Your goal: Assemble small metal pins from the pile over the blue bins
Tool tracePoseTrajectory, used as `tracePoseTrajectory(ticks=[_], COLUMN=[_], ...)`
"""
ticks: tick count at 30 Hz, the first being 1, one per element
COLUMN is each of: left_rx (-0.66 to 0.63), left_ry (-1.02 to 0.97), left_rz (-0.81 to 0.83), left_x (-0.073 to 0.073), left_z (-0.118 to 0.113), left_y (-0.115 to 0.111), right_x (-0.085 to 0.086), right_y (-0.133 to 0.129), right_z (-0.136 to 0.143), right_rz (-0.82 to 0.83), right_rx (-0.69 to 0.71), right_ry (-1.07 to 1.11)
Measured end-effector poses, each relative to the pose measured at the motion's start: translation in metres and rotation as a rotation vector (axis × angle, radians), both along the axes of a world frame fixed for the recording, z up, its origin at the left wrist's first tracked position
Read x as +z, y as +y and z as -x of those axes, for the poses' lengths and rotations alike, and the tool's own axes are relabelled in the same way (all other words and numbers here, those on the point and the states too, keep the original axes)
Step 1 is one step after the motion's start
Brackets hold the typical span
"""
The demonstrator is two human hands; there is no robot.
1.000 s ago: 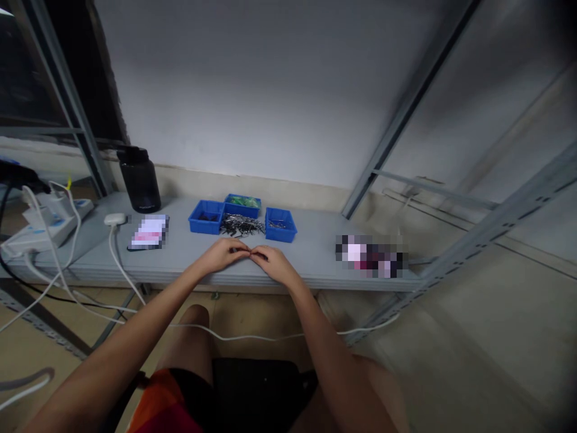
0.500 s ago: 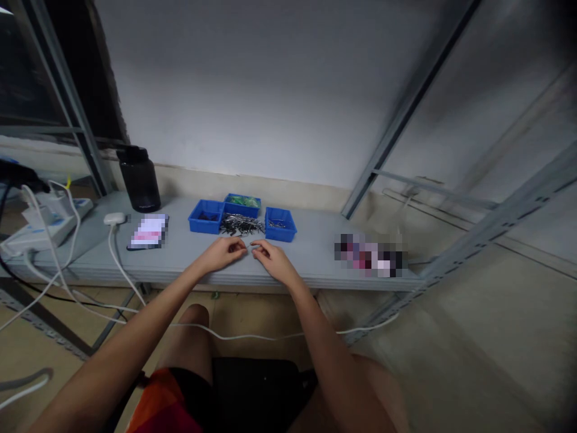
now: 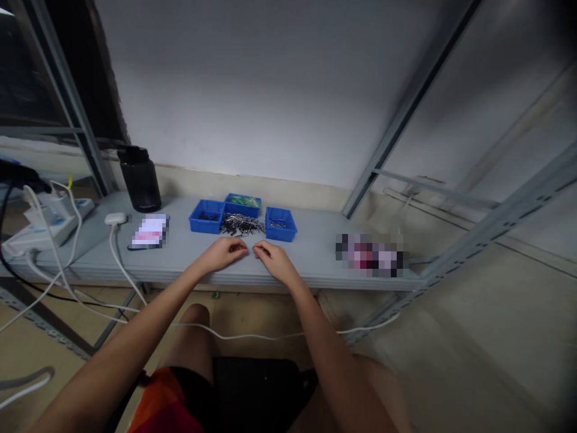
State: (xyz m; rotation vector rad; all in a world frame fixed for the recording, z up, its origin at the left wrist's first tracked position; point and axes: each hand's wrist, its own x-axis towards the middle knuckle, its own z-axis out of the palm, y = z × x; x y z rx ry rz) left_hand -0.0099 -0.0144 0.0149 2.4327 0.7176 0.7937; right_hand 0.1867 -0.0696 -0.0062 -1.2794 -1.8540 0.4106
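Left hand (image 3: 224, 252) and right hand (image 3: 272, 258) are facing off, fingers pinching, can't tell on what; metal pile (image 3: 243, 225) is lying at 12, fronting a blue tray (image 3: 235, 208).

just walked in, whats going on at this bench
A person sits at a grey bench, left hand and right hand close together near its front edge, fingertips slightly apart. Anything pinched in them is too small to make out. Just beyond lies a loose pile of thin metallic pieces, between a left blue tray and a right blue tray, with a rear blue tray behind.
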Motion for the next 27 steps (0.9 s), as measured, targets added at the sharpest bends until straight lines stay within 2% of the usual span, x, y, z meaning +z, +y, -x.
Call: tracePoseTrajectory(ticks=[10, 15, 21, 27], left_rx=[0.062, 0.079, 0.063, 0.034], left_ry=[0.011, -0.034, -0.094, -0.111], left_rz=[-0.038, -0.03, -0.003, -0.003], left_x=[-0.0024, -0.002, -0.0002, -0.0012], left_z=[-0.0003, -0.0009, -0.001, -0.0009], left_y=[0.0033, 0.0031, 0.0012, 0.0022], right_x=[-0.0027, -0.0023, -0.0024, -0.0025], right_y=[0.0032, 0.0027, 0.0031, 0.0036], right_z=[-0.0038, -0.0032, -0.0008, -0.0004], right_rz=[0.013, -0.012, -0.062, -0.084], right_rx=[-0.057, -0.054, -0.029, -0.018], right_ry=[0.094, 0.018, -0.183, -0.212])
